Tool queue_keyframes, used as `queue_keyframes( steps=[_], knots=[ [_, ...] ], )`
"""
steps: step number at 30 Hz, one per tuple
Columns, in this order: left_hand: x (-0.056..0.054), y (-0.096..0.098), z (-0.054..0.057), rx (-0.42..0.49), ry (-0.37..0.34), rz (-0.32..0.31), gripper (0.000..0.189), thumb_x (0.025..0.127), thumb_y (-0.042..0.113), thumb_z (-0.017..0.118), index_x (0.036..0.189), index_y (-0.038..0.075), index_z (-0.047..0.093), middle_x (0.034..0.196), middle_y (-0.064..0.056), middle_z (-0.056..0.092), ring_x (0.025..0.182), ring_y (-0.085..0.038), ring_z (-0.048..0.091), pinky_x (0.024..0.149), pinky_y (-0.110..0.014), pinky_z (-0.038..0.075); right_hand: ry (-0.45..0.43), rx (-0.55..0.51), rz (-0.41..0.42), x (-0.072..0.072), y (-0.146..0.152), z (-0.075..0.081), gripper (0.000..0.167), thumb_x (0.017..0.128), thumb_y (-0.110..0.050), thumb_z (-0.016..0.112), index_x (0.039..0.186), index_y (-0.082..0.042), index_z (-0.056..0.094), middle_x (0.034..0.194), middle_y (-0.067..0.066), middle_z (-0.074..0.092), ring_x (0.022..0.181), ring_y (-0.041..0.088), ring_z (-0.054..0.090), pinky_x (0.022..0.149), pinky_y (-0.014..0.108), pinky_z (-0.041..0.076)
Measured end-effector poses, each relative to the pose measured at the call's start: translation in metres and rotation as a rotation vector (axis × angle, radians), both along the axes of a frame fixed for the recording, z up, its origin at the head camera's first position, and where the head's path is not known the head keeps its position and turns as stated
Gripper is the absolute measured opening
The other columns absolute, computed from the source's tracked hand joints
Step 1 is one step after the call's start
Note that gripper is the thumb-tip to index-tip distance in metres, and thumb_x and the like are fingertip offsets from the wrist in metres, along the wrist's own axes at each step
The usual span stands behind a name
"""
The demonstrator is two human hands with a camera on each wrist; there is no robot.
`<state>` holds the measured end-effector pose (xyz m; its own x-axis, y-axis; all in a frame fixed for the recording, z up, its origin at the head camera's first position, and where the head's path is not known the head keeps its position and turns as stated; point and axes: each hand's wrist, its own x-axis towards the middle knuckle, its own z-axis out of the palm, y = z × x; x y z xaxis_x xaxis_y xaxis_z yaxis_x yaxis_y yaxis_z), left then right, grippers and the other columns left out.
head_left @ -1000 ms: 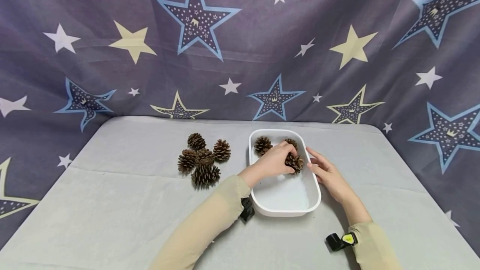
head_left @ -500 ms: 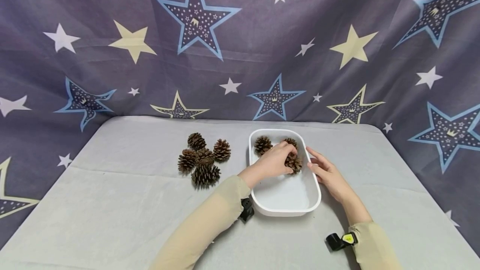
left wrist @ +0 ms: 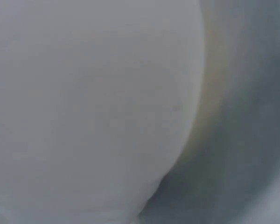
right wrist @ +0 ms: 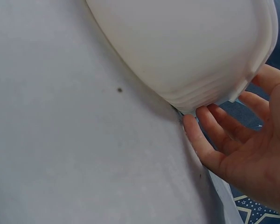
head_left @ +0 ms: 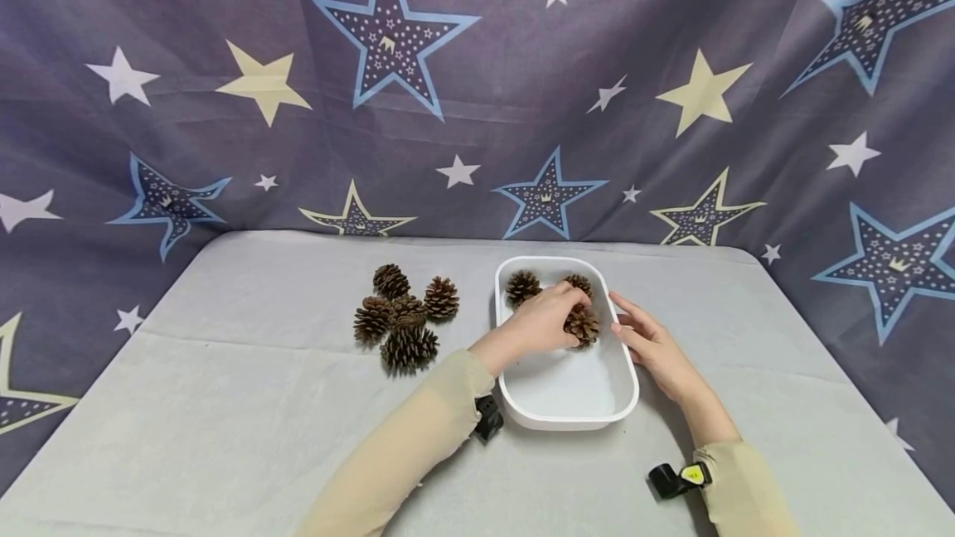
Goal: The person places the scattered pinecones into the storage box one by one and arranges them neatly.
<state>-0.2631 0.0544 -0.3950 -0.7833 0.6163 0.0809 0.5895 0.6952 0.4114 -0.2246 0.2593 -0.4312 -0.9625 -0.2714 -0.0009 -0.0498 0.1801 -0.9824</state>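
Observation:
Inside the white plastic bin [head_left: 570,396], my left hand [head_left: 543,320] holds a brown pine cone [head_left: 582,326], its fingers curved over the top and the thumb at the near side. Two more pine cones lie at the bin's far end: one in the left corner [head_left: 523,287], the other at the right [head_left: 579,283], partly hidden behind my fingers. My right hand [head_left: 651,344] touches the bin's right wall from outside. In the right wrist view, the fingertips of that hand [right wrist: 252,135] rest against the wall with the fingers loosely extended. Only the bin's wall [left wrist: 107,102], blurred, fills most of the left wrist view.
Left of the bin, several pine cones [head_left: 408,350] sit in a cluster on the grey cloth-covered table [head_left: 246,429]. A dark curtain [head_left: 477,106] with a star pattern hangs behind the table and at both sides.
The pine cone under my left hand has shifted slightly left inside the bin, and the hand with it. My right hand and the bin stay in place.

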Motion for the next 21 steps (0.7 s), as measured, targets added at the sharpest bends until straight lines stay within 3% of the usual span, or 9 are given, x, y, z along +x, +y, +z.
queue_keyframes(
  steps=[13, 21],
  knots=[
    [0.009, -0.03, 0.021, 0.065, 0.022, 0.024, 0.044, 0.078, 0.025, 0.07, 0.119, 0.018, 0.055, 0.125, -0.001, 0.05, 0.113, -0.018, 0.049, 0.096, -0.034, 0.042, -0.001, -0.014, -0.002, 0.001, 0.0, -0.001, 0.057, 0.095, -0.023, 0.047, 0.145, -0.011, 0.022, 0.128, 0.026, 0.036, 0.097, 0.007, 0.057, 0.076, 0.027, 0.053],
    [0.01, -0.061, 0.024, 0.146, 0.059, 0.04, 0.037, 0.08, 0.022, 0.068, 0.115, 0.015, 0.058, 0.118, -0.001, 0.053, 0.107, -0.017, 0.054, 0.094, -0.033, 0.044, 0.002, -0.006, -0.012, 0.001, -0.001, 0.0, 0.056, 0.095, -0.02, 0.046, 0.144, -0.01, 0.022, 0.128, 0.028, 0.036, 0.096, 0.009, 0.056, 0.076, 0.026, 0.053]
  ],
)
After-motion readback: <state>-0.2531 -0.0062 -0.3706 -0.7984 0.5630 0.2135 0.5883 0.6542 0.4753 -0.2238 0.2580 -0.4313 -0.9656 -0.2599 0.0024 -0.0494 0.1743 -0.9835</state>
